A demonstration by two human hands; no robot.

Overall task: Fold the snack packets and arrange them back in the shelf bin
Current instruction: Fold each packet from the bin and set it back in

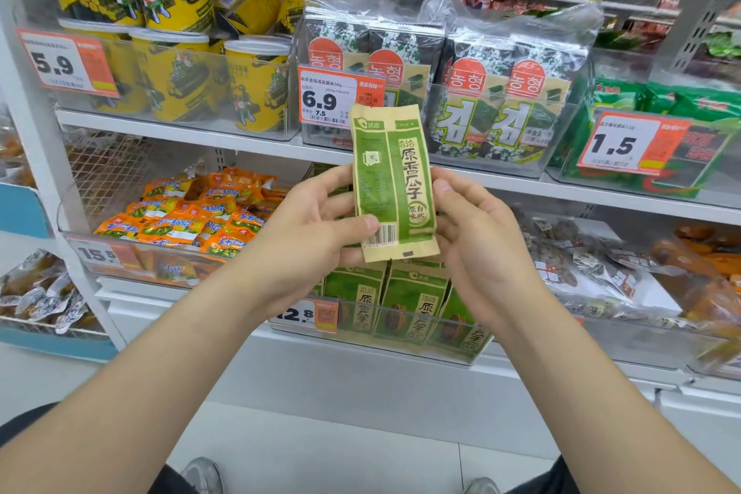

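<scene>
Gripping the green 洽洽 sunflower-seed packet [395,180] upright, your left hand [316,225] thumbs its barcode [381,239] and your right hand [477,237] pinches its right edge, above the clear shelf bin [401,351]. That bin holds more "原香瓜子" packets [413,305] standing on end; your left wrist [260,289] partly hides its "12.8" price tag [310,315]. Behind, seaweed packs [501,104] carry a "6.9" tag [333,96].

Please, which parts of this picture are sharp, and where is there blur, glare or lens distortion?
Head view: the green packet in the left hand and right hand is sharp, print readable; goods at the far right blur; the clear bin shows soft glare; shelf uprights splay from the wide lens.
</scene>
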